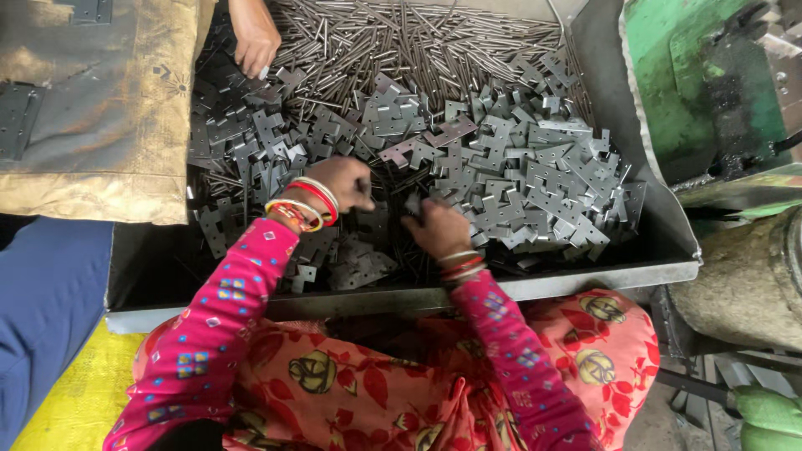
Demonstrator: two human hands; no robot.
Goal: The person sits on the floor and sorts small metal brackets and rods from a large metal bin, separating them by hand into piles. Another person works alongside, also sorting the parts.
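Hinge plates (501, 167) fill the metal tray (585, 280) beneath and beyond my hands: my left hand (342, 182) rests curled on the pile, my right hand (439, 227) pinches one small plate beside it.

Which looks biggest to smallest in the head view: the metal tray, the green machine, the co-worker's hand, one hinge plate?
1. Metal tray, the largest by far.
2. Green machine, though cut off by the frame edge.
3. Co-worker's hand.
4. One hinge plate, smallest.
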